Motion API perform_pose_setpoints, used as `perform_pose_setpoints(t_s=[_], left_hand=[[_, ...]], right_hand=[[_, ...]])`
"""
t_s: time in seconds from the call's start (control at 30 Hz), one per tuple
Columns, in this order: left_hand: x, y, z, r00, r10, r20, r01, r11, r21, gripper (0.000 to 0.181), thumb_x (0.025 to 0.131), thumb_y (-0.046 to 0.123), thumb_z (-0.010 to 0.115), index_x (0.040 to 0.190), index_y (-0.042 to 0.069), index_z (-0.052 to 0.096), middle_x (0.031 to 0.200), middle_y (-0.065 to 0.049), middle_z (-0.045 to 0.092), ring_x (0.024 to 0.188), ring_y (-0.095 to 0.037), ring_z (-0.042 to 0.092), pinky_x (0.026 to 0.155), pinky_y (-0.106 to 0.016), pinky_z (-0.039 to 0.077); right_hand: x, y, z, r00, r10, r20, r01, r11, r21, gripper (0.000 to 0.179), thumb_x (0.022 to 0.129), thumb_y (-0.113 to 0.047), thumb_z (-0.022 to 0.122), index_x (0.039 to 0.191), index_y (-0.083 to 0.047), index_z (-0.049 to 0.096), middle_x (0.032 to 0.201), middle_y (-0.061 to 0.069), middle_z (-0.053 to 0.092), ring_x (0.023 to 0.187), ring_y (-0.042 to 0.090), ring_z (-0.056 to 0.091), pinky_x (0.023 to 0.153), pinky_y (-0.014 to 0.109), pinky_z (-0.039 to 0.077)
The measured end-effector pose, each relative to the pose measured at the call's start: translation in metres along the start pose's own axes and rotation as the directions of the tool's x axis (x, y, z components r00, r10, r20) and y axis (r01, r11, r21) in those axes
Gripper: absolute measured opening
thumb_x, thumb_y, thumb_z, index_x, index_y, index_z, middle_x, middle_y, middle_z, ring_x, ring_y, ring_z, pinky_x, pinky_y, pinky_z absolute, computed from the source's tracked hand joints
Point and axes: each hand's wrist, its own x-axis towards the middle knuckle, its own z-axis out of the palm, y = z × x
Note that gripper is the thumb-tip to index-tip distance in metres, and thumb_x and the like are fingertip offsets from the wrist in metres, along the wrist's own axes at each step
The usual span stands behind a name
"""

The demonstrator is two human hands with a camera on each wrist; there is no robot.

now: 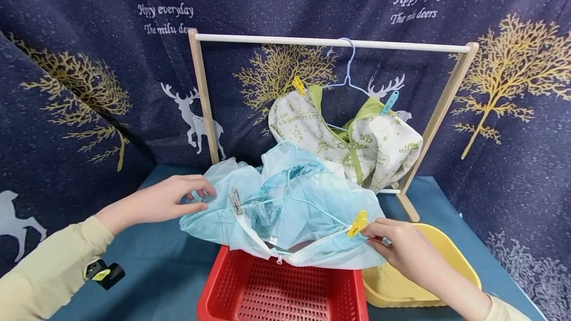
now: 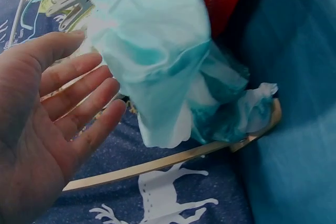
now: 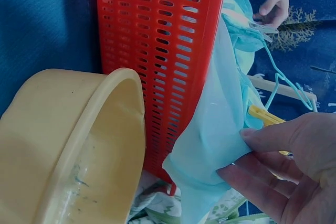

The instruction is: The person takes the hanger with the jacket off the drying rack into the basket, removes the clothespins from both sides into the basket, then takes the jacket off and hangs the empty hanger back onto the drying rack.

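A thin light-blue zip jacket (image 1: 312, 197) lies over the back of a red basket (image 1: 285, 286), with a pale blue hanger (image 1: 287, 187) inside it. A grey clothespin (image 1: 235, 201) clips its left side and a yellow clothespin (image 1: 358, 223) its right side, near the collar. My left hand (image 1: 178, 197) is beside the jacket's left shoulder, fingers spread and relaxed, holding nothing in the left wrist view. My right hand (image 3: 294, 166) pinches the jacket's fabric between thumb and fingers, right beside the yellow clothespin.
Behind stands a wooden rack with a white bar (image 1: 276, 40). A white and green jacket (image 1: 312, 123) hangs there on a blue hanger (image 1: 348, 71), held by yellow and blue clothespins. A yellow basin (image 1: 428, 301) sits right of the basket on the blue tabletop (image 1: 147, 271).
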Motion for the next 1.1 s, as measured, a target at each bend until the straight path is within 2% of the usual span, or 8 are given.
perform_pose_setpoints(t_s=[0.2, 0.4, 0.63, 0.77, 0.93, 1.1], left_hand=[[-0.005, 0.001, 0.010, 0.999, -0.016, 0.038, 0.017, 1.000, -0.022, 0.020, 0.095, 0.026, 0.066, 0.113, 0.016, 0.066, 0.109, 0.005, 0.068, 0.092, -0.006, 0.064, 0.076, -0.027, 0.057], [-0.008, 0.000, 0.019, 0.998, -0.008, 0.057, 0.009, 1.000, -0.027, 0.019, 0.094, 0.025, 0.067, 0.112, 0.018, 0.067, 0.106, 0.008, 0.067, 0.089, 0.000, 0.060, 0.073, -0.024, 0.054], [-0.011, -0.003, 0.026, 0.998, 0.055, 0.016, -0.054, 0.998, -0.039, 0.016, 0.092, 0.012, 0.068, 0.105, 0.020, 0.070, 0.100, 0.008, 0.070, 0.084, 0.005, 0.058, 0.067, -0.020, 0.053], [-0.011, -0.002, 0.027, 0.999, 0.041, 0.004, -0.041, 0.998, -0.040, 0.017, 0.091, 0.010, 0.069, 0.103, 0.021, 0.071, 0.098, 0.009, 0.072, 0.080, 0.007, 0.058, 0.065, -0.019, 0.052], [-0.011, 0.000, 0.026, 1.000, 0.022, 0.004, -0.022, 0.999, -0.029, 0.017, 0.091, 0.011, 0.069, 0.103, 0.022, 0.072, 0.098, 0.008, 0.072, 0.074, 0.009, 0.055, 0.063, -0.019, 0.049], [-0.012, 0.001, 0.027, 0.999, 0.037, -0.003, -0.037, 0.999, -0.023, 0.016, 0.090, 0.010, 0.070, 0.102, 0.021, 0.071, 0.095, 0.010, 0.071, 0.070, 0.010, 0.050, 0.060, -0.017, 0.046]], right_hand=[[-0.001, 0.001, 0.002, 1.000, -0.008, -0.022, 0.008, 1.000, 0.004, 0.029, 0.076, -0.002, 0.081, 0.091, -0.026, 0.074, 0.082, -0.014, 0.070, 0.070, -0.008, 0.058, 0.057, 0.016, 0.047], [-0.003, 0.000, 0.004, 0.997, -0.032, -0.065, 0.033, 0.999, 0.006, 0.033, 0.073, 0.000, 0.082, 0.091, -0.027, 0.074, 0.081, -0.017, 0.068, 0.068, -0.012, 0.052, 0.054, 0.014, 0.043], [-0.004, 0.000, 0.005, 0.996, -0.041, -0.078, 0.042, 0.999, 0.009, 0.034, 0.072, 0.000, 0.082, 0.092, -0.027, 0.074, 0.082, -0.017, 0.069, 0.066, -0.012, 0.052, 0.054, 0.014, 0.043], [-0.003, 0.001, 0.004, 0.996, -0.036, -0.082, 0.037, 0.999, 0.014, 0.034, 0.072, 0.000, 0.083, 0.091, -0.026, 0.074, 0.080, -0.017, 0.068, 0.069, -0.010, 0.056, 0.055, 0.013, 0.046], [-0.001, 0.002, 0.001, 0.999, -0.022, -0.049, 0.023, 0.999, 0.026, 0.029, 0.074, -0.004, 0.083, 0.090, -0.026, 0.073, 0.078, -0.017, 0.066, 0.070, -0.009, 0.056, 0.055, 0.014, 0.047], [0.000, 0.003, -0.005, 0.999, 0.018, 0.030, -0.021, 0.997, 0.078, 0.014, 0.084, -0.016, 0.078, 0.091, -0.027, 0.072, 0.081, -0.019, 0.066, 0.071, -0.011, 0.055, 0.055, 0.015, 0.048]])
